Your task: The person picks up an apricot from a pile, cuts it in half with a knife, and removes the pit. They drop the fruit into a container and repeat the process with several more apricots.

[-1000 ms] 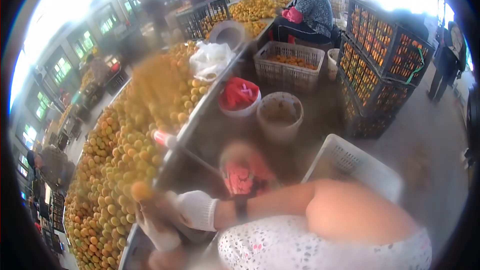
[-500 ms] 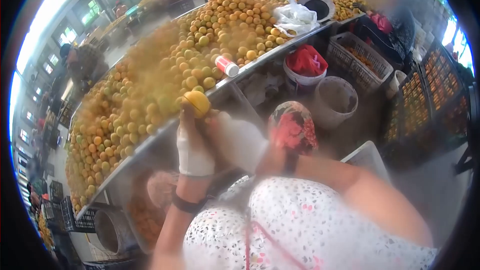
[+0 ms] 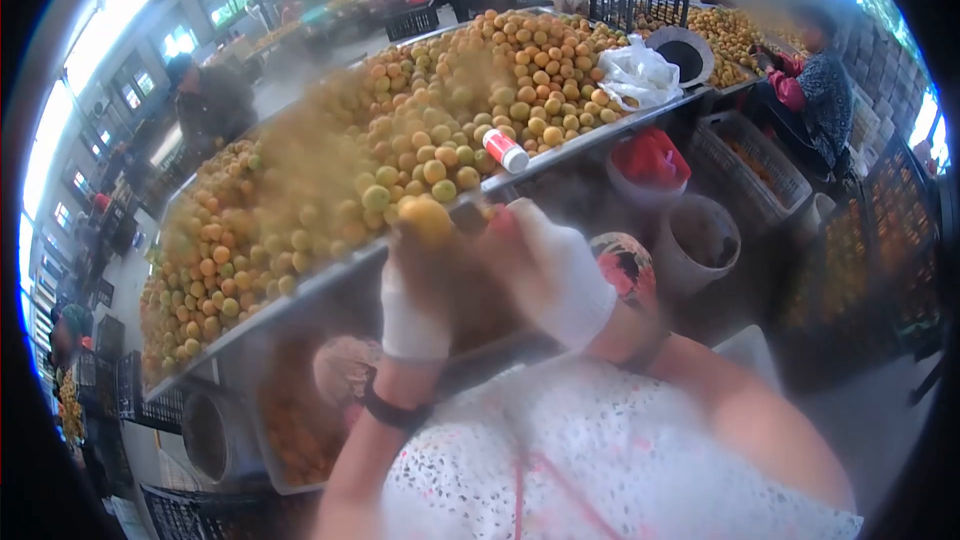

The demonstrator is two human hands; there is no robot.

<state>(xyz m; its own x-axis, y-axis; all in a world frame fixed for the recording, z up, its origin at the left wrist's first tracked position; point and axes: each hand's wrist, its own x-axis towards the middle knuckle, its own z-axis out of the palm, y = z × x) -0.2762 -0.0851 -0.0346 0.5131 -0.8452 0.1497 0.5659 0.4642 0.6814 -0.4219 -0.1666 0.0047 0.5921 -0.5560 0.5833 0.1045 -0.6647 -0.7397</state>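
Note:
My left hand [image 3: 415, 305], in a white fingerless glove with a dark band at the wrist, is closed round a yellow-orange citrus fruit [image 3: 428, 222] at the front edge of the fruit table. To its right, my right hand [image 3: 562, 275], gloved the same way, has its fingers curled and pinched. Something small and reddish shows at those fingertips, too blurred to name. Just beyond both hands lies a large heap of orange and greenish citrus fruit [image 3: 540, 60]. A red and white bottle [image 3: 505, 151] lies on the heap's near edge.
A white plastic bag [image 3: 640, 72] and a dark-mouthed round container [image 3: 682, 55] stand at the table's right end. Below are a bucket with a red bag [image 3: 650, 160], a pale bucket [image 3: 700, 235] and a crate [image 3: 755, 165]. Another person [image 3: 815, 90] sits at the right.
My right hand has moved away from the fruit to the right and up, leaving a gap. The left hand still holds the fruit, and the view has shifted.

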